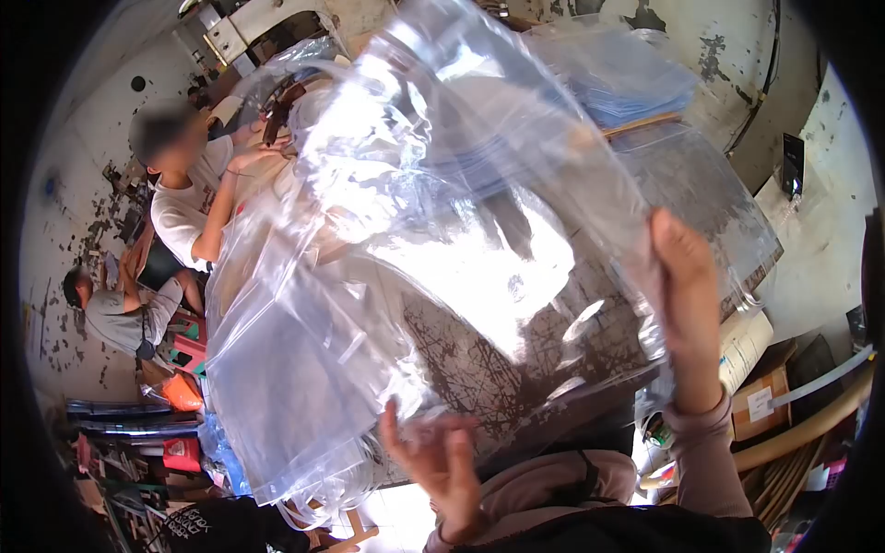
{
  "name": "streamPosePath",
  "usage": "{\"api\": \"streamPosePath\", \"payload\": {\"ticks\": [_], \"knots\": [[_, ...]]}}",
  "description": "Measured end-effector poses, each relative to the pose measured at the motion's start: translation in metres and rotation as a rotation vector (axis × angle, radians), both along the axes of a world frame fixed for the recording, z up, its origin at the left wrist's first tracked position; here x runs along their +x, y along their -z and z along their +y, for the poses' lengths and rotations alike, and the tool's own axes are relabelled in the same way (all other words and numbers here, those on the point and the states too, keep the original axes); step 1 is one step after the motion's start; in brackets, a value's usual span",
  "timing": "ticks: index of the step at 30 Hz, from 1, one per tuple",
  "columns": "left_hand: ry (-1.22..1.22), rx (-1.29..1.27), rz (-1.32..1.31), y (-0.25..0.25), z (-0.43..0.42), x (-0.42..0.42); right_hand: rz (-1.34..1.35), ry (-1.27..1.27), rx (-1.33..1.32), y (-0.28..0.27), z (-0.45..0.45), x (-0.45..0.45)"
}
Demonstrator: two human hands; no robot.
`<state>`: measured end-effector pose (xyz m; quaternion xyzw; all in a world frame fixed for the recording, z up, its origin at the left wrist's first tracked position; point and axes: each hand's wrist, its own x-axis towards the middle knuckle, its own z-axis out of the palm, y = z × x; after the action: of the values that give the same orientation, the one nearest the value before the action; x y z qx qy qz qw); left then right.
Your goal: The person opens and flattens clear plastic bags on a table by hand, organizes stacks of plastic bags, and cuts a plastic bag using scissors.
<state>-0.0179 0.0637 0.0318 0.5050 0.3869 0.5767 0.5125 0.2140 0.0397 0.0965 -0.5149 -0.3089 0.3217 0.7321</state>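
Observation:
A large, shiny clear plastic sheet (433, 175) is raised over the worktable, with bright glare across it. My right hand (687, 276) grips its right edge, fingers partly hidden at the plastic. Low in the middle, my left hand (438, 465) has its fingers apart and holds nothing, close to the sheet's lower edge. Left of that hand, more clear plastic pieces (295, 387) hang over the table's near-left edge. Through the raised sheet shows the scratched tabletop (479, 359).
A stack of clear plastic sheets (636, 88) lies at the table's far right. One person (189, 207) works at the left side; another (124, 309) sits farther back. A cardboard box (761, 405) and long rolls stand at right. A red stool (189, 346) is at left.

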Motion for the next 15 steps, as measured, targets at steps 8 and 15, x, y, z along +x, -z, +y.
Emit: {"api": "streamPosePath", "payload": {"ticks": [8, 15], "knots": [[-0.091, 0.199, 0.985, -0.022, 0.024, -0.078, -0.177, -0.063, -0.368, 0.100, -0.049, -0.051], [0.561, 0.558, 1.012, -0.012, -0.014, 0.017, -0.717, 0.037, -0.500, 0.077, -0.051, -0.051]]}}
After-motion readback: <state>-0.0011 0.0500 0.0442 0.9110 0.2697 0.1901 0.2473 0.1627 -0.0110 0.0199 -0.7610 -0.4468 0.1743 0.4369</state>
